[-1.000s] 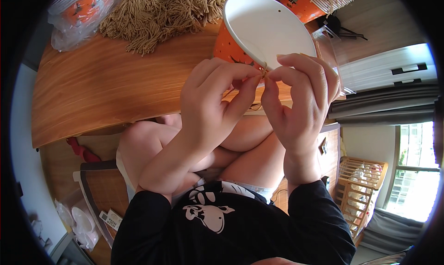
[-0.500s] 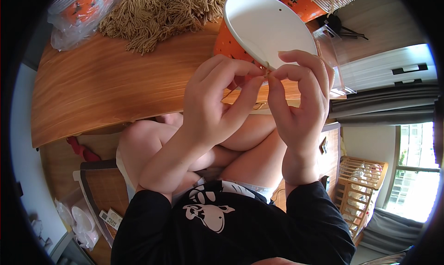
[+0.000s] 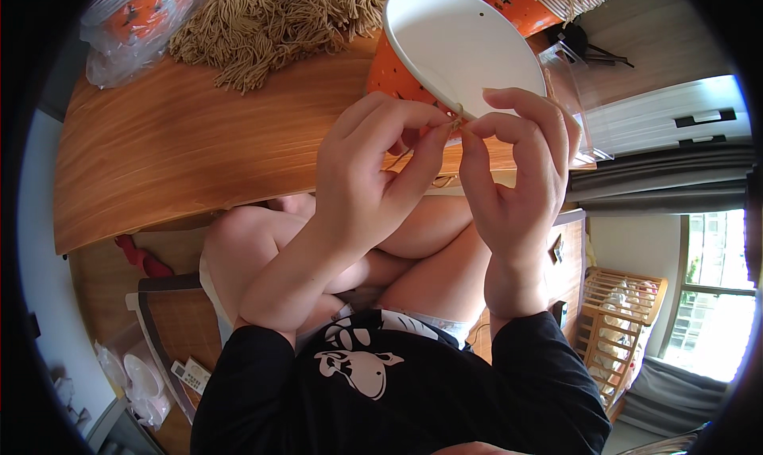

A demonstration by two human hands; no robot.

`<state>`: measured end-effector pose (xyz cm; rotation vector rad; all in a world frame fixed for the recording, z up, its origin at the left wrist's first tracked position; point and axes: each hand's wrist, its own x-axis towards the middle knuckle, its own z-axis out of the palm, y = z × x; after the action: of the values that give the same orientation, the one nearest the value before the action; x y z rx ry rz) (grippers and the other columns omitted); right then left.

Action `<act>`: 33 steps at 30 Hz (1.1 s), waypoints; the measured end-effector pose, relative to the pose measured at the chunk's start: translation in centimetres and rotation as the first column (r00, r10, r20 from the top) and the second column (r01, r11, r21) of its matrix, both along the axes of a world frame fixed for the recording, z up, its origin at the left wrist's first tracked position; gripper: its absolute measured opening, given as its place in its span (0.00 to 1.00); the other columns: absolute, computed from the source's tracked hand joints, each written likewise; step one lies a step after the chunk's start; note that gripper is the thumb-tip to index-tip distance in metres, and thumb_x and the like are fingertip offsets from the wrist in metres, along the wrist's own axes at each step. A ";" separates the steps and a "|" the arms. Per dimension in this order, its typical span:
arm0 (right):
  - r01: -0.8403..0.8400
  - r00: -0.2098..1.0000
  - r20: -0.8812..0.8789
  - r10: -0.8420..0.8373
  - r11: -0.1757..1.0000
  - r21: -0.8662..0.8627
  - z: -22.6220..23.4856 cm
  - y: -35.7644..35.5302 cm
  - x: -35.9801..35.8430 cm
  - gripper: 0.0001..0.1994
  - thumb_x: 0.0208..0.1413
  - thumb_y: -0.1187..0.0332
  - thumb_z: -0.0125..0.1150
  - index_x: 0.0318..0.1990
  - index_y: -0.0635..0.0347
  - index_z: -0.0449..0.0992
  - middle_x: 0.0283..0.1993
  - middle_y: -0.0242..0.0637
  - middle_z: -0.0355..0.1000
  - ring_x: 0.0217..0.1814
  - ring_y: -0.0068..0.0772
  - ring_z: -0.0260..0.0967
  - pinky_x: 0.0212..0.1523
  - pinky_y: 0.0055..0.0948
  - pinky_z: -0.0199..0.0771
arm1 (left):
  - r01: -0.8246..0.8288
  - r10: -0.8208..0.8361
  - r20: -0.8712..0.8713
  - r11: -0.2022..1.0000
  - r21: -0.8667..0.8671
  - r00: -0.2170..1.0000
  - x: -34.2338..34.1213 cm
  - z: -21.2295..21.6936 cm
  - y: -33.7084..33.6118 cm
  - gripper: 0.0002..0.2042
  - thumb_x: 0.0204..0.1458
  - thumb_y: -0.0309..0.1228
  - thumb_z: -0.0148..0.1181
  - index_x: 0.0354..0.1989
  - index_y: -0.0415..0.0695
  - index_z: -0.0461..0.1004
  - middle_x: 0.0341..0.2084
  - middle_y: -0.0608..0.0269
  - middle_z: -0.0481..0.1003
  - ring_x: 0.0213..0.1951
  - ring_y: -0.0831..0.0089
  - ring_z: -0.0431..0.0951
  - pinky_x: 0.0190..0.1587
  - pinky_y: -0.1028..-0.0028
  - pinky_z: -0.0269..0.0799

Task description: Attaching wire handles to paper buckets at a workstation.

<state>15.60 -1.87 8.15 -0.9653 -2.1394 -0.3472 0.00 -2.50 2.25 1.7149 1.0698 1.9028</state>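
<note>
A large orange paper bucket with a white inside stands tilted at the table's near edge, its mouth towards me. At its near rim is a thin tan cord with a small loop or knot. My left hand pinches this cord between thumb and forefinger, and a strand trails below those fingers. Close beside it on the right, my right hand has thumb and forefinger pressed together at the cord, its other fingers curled loosely. What lies between the right fingertips is too small to make out fully.
A heap of tan cords lies at the back of the wooden table. Plastic-wrapped orange buckets stand far left, a stack of orange buckets far right. A clear plastic box is right of my right hand.
My left fingertips have drawn slightly left, leaving a small gap to the right fingertips at the knot. The bucket has barely shifted.
</note>
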 end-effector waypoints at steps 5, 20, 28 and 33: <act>0.000 1.000 0.011 -0.001 0.998 0.065 -0.2 -0.2 0.0 0.09 0.47 0.71 0.70 0.38 0.49 0.80 0.50 0.28 0.75 0.54 0.37 0.66 0.56 0.34 0.58 | 0.003 -0.003 0.007 1.000 0.020 1.000 0.1 0.0 0.0 0.07 0.50 0.19 0.66 0.36 0.42 0.80 0.24 0.64 0.75 0.24 0.73 0.73 0.26 0.76 0.68; 0.022 0.998 0.061 -0.032 0.987 0.162 -0.3 0.5 -0.2 0.08 0.47 0.70 0.70 0.36 0.48 0.79 0.48 0.26 0.74 0.54 0.36 0.67 0.55 0.34 0.56 | -0.038 0.040 -0.043 0.998 0.057 0.998 0.1 -0.1 0.1 0.07 0.49 0.18 0.67 0.35 0.43 0.80 0.24 0.65 0.75 0.27 0.72 0.74 0.27 0.74 0.70; 0.020 0.997 0.069 -0.027 0.995 0.093 -0.2 0.2 -0.2 0.10 0.49 0.73 0.66 0.39 0.50 0.77 0.50 0.28 0.73 0.55 0.38 0.65 0.55 0.35 0.55 | -0.096 0.103 -0.069 0.990 0.100 0.992 0.1 -0.4 0.4 0.08 0.50 0.17 0.66 0.36 0.42 0.80 0.27 0.64 0.75 0.27 0.73 0.74 0.28 0.74 0.70; 0.013 0.999 0.032 -0.014 1.000 0.021 -0.1 0.0 -0.1 0.10 0.50 0.74 0.66 0.40 0.52 0.77 0.50 0.30 0.73 0.55 0.39 0.65 0.56 0.36 0.56 | -0.147 0.178 -0.177 0.973 0.177 0.968 -0.2 -0.6 0.6 0.09 0.51 0.15 0.65 0.38 0.40 0.80 0.29 0.61 0.76 0.28 0.73 0.75 0.29 0.75 0.71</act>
<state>15.46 -1.87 8.07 -0.9685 -2.1555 -0.3935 -0.22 -1.92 1.68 1.9915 1.1873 2.0052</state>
